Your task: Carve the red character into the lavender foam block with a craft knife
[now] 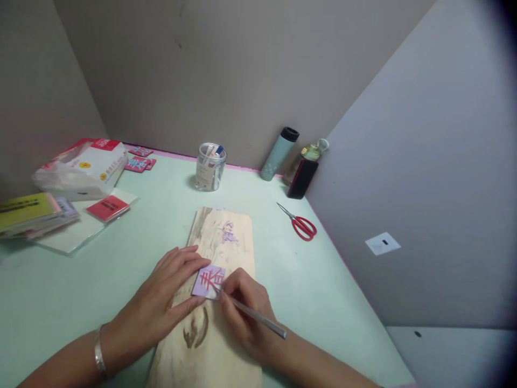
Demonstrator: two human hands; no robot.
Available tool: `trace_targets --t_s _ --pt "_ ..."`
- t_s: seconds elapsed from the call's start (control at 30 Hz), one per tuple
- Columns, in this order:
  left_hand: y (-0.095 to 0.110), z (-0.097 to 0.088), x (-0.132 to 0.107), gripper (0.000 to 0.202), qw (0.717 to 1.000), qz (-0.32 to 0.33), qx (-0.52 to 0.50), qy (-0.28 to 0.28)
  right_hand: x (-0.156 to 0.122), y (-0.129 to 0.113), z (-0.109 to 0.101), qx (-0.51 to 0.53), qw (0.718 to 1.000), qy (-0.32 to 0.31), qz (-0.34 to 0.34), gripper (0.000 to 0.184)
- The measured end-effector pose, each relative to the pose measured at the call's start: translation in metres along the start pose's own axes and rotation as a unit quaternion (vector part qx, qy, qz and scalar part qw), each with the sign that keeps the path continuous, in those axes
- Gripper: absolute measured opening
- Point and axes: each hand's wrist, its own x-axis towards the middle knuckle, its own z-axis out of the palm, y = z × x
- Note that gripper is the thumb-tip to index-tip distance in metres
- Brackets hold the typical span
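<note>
Right hand (242,307), low in the centre of the frame, is curled around a thin metal tool (252,314), fingers pinched on it like a pen, with the tip resting on the lower right edge of a small lilac card (208,281) bearing a red character. Left hand (169,293) lies flat just to the left, fingers spread a little and pressing down, the forefinger running along the card's upper edge and the thumb along its lower edge, so the card sits pinned between them. A silver bangle (98,353) circles the left wrist at the lower left. The card lies on a pale wooden board (226,237) that runs from the middle of the frame down to the bottom edge; the board rests on a mint-green table (283,269), and faint lilac scraps show on its upper part. Red scissors (301,223) lie on the table right of the board, well apart from both hands. Behind the board, in the upper centre, stands a clear jar (210,167) with pens in it. Further right, against the wall, are a teal flask (279,153), a dark phone (302,178) leaning upright, and a small green bottle (314,150) behind it. At the upper left lie a tissue pack (83,168), a red packet (107,208) on a clear sleeve, a few pink cards (139,160), and a stack of books (30,214) at the frame's left edge.
</note>
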Motion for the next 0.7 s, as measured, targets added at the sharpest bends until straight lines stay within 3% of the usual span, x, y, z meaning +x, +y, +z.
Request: trace_targets --t_s 0.7 --pt "-0.0006 0.0018 0.0023 0.047 1.0 0.008 0.004 0.019 0.0014 -0.0016 -0.0032 -0.019 0.999 -0.01 -0.041 0.012"
